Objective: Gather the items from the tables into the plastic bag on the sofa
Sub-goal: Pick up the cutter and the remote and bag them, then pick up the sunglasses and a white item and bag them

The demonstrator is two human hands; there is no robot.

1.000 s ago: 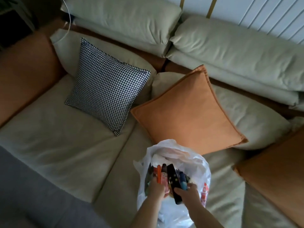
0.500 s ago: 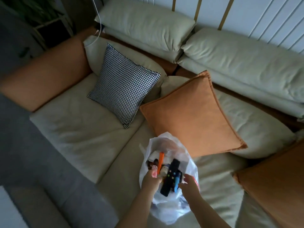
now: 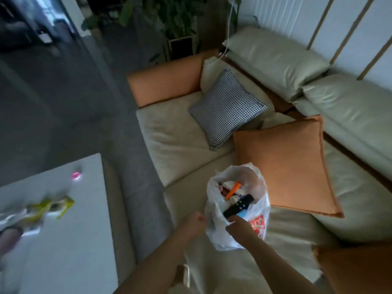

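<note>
I'm finishing a drop-off, I judge; my left hand [image 3: 194, 224] and right hand [image 3: 240, 229] are pinching the plastic bag [image 3: 219, 236] rim on the sofa [image 3: 180, 143]; next, the white table [image 3: 70, 240] at eight o'clock, its blurred leftovers [image 3: 49, 206] needing collecting.

The plastic bag [image 3: 218, 234] is white with a red print low on its side, and an orange pen [image 3: 233, 190] and a black remote [image 3: 237, 205] show inside it. The sofa [image 3: 176, 141] is pale beige with an orange armrest [image 3: 165, 83]. One cushion [image 3: 228, 108] is black-and-white houndstooth, the next cushion [image 3: 286, 166] plain orange. The desk [image 3: 70, 240] is white, carrying a yellow packet [image 3: 53, 206] and a small pink thing [image 3: 76, 175].
</note>
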